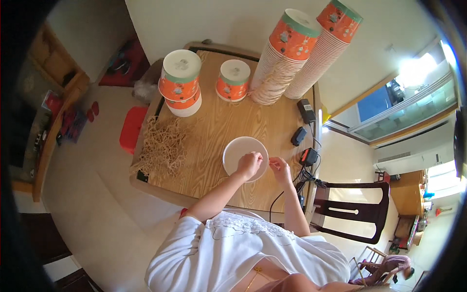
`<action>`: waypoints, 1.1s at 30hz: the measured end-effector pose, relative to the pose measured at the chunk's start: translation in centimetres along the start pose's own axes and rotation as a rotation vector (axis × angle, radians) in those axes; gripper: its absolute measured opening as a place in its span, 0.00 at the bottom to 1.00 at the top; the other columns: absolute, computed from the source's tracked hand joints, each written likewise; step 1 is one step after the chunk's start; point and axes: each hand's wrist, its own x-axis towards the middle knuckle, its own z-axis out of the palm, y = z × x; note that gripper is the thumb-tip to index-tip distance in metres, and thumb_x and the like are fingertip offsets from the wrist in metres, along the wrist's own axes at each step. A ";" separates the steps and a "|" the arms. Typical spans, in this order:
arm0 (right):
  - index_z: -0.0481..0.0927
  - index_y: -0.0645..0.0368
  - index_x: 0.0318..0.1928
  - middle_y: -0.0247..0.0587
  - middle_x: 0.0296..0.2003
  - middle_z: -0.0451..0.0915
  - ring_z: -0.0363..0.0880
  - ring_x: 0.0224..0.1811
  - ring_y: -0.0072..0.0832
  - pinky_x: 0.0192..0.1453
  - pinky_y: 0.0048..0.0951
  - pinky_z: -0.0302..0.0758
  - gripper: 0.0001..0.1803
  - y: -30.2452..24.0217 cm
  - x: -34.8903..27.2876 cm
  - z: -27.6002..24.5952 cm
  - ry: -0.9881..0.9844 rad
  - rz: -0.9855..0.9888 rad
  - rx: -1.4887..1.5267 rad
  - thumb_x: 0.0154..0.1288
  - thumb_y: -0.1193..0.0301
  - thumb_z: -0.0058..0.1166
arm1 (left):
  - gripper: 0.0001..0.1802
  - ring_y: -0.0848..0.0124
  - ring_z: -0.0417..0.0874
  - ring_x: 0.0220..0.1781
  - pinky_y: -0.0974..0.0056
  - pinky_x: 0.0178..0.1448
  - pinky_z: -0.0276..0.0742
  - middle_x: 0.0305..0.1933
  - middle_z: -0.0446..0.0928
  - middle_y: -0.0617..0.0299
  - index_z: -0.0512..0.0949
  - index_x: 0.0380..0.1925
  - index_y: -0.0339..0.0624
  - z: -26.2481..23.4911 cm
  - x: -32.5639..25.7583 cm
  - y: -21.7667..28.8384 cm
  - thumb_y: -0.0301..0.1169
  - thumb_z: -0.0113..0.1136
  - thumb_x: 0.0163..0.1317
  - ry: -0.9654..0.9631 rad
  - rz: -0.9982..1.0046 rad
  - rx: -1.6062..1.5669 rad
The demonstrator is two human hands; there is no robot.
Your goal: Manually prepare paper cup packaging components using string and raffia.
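Note:
A white paper tub (237, 147) stands mouth up on the wooden table in front of me. My left hand (249, 165) is closed in a fist over the tub's mouth. Just outside the right rim, my right hand (279, 170) pinches with its fingertips turned toward the left hand. What either hand holds, if anything, is too small to make out. To the left lies a loose heap of thin tan strings (164, 146).
Upside-down orange tubs with green bands form a short stack (181, 87), a low one (233, 82) and two tall stacks (292, 39) (339, 24). Tan strings hang on the nearer tall stack. Black adapters (306, 111) and cables line the right edge. A dark chair (352, 211) stands at right.

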 end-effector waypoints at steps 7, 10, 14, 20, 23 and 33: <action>0.78 0.59 0.38 0.40 0.30 0.77 0.77 0.30 0.24 0.34 0.24 0.73 0.10 -0.6 -0.1 0.2 0.014 -0.024 -0.013 0.52 0.79 0.54 | 0.05 0.57 0.78 0.34 0.56 0.37 0.73 0.31 0.77 0.55 0.76 0.25 0.40 0.3 0.1 0.2 0.30 0.55 0.52 0.011 0.012 0.021; 0.79 0.59 0.37 0.41 0.30 0.77 0.77 0.30 0.26 0.34 0.24 0.73 0.10 -1.1 -0.1 0.2 0.028 -0.011 -0.033 0.52 0.78 0.55 | 0.05 0.57 0.78 0.34 0.56 0.37 0.73 0.31 0.77 0.55 0.76 0.25 0.41 0.4 0.1 0.3 0.31 0.55 0.52 -0.014 -0.016 0.008; 0.79 0.60 0.35 0.42 0.29 0.77 0.78 0.29 0.27 0.33 0.24 0.74 0.08 -1.2 -0.1 0.4 0.054 -0.040 -0.071 0.53 0.77 0.55 | 0.05 0.56 0.78 0.34 0.55 0.37 0.73 0.32 0.77 0.54 0.76 0.25 0.41 0.8 0.0 0.0 0.31 0.55 0.52 0.000 -0.011 0.026; 0.79 0.60 0.33 0.38 0.25 0.78 0.76 0.28 0.20 0.32 0.23 0.72 0.05 -1.0 0.2 0.7 0.089 -0.043 -0.102 0.53 0.77 0.54 | 0.06 0.56 0.78 0.34 0.55 0.37 0.73 0.32 0.77 0.54 0.76 0.26 0.41 1.2 -0.1 0.1 0.31 0.54 0.52 -0.002 0.004 0.027; 0.78 0.61 0.33 0.37 0.25 0.79 0.76 0.28 0.20 0.33 0.23 0.72 0.06 -1.4 0.2 0.7 0.083 -0.003 -0.057 0.53 0.77 0.53 | 0.06 0.56 0.78 0.34 0.55 0.36 0.73 0.32 0.76 0.54 0.75 0.26 0.41 1.1 -0.2 0.0 0.31 0.54 0.52 -0.002 0.000 0.033; 0.77 0.59 0.39 0.36 0.30 0.79 0.75 0.30 0.18 0.34 0.21 0.72 0.11 -3.1 -0.4 -0.2 0.163 -0.046 -0.027 0.53 0.80 0.54 | 0.04 0.62 0.79 0.31 0.60 0.35 0.73 0.28 0.77 0.57 0.76 0.25 0.40 -0.1 -0.3 0.4 0.28 0.56 0.52 0.082 0.020 -0.039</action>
